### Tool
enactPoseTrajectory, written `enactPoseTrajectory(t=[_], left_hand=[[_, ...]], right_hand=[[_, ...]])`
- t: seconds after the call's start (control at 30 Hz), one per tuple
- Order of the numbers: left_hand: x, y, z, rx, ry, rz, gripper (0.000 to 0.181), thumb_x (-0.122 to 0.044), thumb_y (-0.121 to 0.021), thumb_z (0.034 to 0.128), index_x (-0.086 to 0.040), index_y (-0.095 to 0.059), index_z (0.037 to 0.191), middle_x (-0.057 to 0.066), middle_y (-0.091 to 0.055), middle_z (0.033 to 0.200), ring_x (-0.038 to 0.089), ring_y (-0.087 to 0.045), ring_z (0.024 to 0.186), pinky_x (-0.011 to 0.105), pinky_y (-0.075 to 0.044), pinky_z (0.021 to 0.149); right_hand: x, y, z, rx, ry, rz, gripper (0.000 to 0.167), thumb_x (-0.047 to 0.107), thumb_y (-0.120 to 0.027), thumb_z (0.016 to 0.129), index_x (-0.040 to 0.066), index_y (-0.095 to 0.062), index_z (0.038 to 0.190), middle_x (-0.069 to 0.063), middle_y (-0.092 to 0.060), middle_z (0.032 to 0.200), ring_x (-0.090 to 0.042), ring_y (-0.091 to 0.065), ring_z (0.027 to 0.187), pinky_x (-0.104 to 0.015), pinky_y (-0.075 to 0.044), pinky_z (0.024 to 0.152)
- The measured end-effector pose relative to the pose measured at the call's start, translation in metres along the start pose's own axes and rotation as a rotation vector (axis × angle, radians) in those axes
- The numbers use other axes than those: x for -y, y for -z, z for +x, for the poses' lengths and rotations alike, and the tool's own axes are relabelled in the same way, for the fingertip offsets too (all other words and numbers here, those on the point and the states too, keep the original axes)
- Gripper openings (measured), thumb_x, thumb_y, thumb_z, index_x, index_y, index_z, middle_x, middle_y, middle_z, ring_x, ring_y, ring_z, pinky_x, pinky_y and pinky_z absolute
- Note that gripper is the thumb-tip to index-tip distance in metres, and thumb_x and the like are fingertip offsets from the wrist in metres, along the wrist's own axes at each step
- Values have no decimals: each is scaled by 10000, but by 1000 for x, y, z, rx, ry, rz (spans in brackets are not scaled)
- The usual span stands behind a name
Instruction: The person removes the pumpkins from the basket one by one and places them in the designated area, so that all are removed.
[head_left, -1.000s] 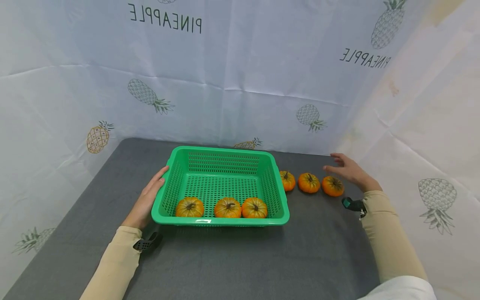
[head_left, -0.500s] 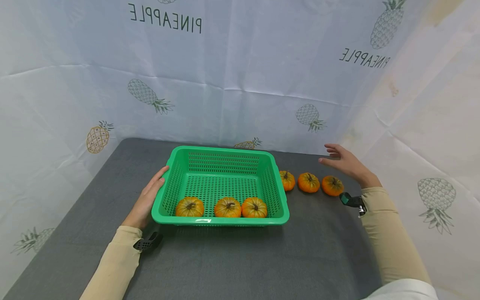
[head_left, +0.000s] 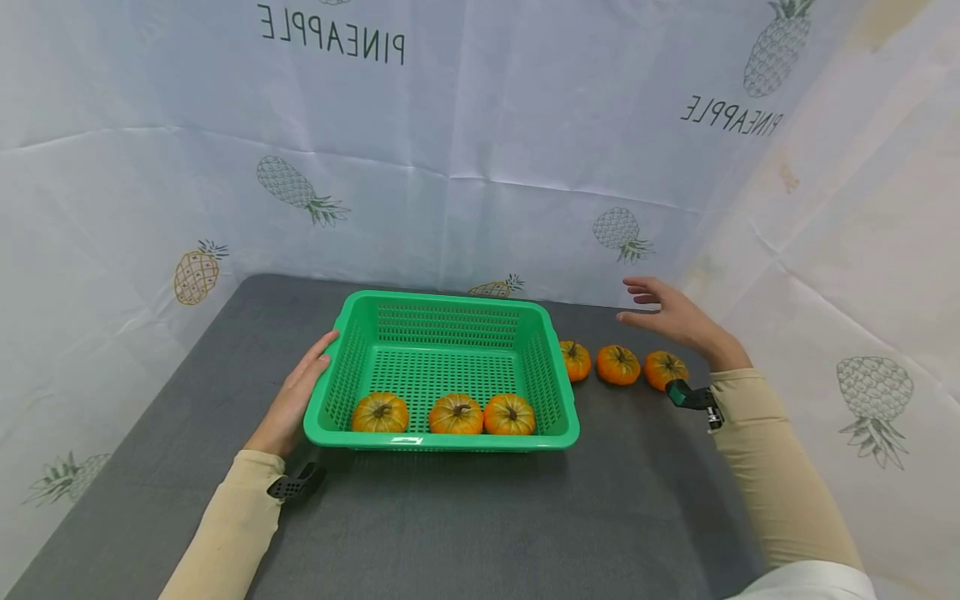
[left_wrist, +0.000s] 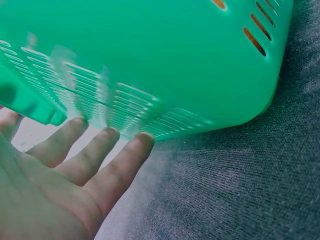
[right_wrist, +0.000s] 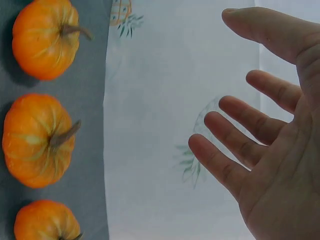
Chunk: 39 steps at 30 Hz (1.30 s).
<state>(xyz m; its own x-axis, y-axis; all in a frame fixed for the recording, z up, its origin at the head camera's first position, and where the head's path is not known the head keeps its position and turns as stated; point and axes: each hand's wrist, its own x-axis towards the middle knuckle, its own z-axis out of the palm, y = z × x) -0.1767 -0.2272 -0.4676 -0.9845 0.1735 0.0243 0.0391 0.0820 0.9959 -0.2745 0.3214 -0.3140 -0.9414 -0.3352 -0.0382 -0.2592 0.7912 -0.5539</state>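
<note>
Green plastic basket (head_left: 442,441): on the grey table (head_left: 450,521), left of the loose row; its perforated walls look flexible, so steadying it beats squeezing it.
Left hand (head_left: 296,392): at the basket's left side, fingers nearly straight, tips against or just beside the wall; a light flat brace should be enough to stop sliding.
Right hand (head_left: 671,317): raised beyond the loose row, holding nothing, thumb and fingers spread wide.
Basket pumpkins (head_left: 379,413): three along the near wall, the left one apart, the other two close together; the far part of the floor looks the easier place to add more.
Loose pumpkins (head_left: 618,366): three on the table right of the basket, left to right, slightly apart; the leftmost is partly hidden by the basket's right rim.
Good pick: the middle or right one seems simplest; come from above, cup the ribbed sides and spare the stem (right_wrist: 65,135).
Good carry: lift clear of the right rim before lowering; round bodies may roll if dropped.
</note>
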Motion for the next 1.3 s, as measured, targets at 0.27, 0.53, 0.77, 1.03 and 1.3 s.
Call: enactPoseTrajectory(t=[0.27,0.53,0.77,1.03,1.3], left_hand=[[0,0,0,-1,3,-2,597,-557,-298,1084,-412,-98,1628,95,-71,1714,318,-320,1448,230,-501,908],[0,0,1,-3,2,-11,596,-551,-305,1086,-410,-101,1628,78,-53,1720,380,-255,1500,208,-484,914],[0,0,0,-6,5,0,597,-560,-303,1083,-415,-102,1627,75,-52,1721,376,-254,1502,214,-476,922],[0,0,0,-7,3,4,596,-560,-303,1083,-417,-105,1626,74,-56,1720,360,-259,1497,206,-476,920],[0,-1,0,-10,4,4,595,-558,-302,1083,-415,-107,1627,78,-70,1718,348,-270,1489,203,-476,920]], right_hand=[[23,-8,3,34,80,-9,723,270,-669,1002,60,-296,1584,-263,-357,1578,-462,-389,1414,-633,-368,1117],[38,-15,6,57,113,-15,713,256,-681,994,54,-321,1575,-245,-351,1587,-449,-375,1430,-609,-367,1129],[54,-23,8,89,167,-41,692,247,-683,993,45,-347,1563,-232,-352,1593,-431,-380,1430,-603,-347,1147],[69,-35,11,112,214,-52,707,236,-722,964,66,-372,1555,-201,-366,1590,-418,-387,1427,-611,-355,1139],[86,-47,10,156,236,-74,703,251,-731,956,117,-387,1555,-155,-366,1591,-385,-389,1427,-589,-398,1106]])
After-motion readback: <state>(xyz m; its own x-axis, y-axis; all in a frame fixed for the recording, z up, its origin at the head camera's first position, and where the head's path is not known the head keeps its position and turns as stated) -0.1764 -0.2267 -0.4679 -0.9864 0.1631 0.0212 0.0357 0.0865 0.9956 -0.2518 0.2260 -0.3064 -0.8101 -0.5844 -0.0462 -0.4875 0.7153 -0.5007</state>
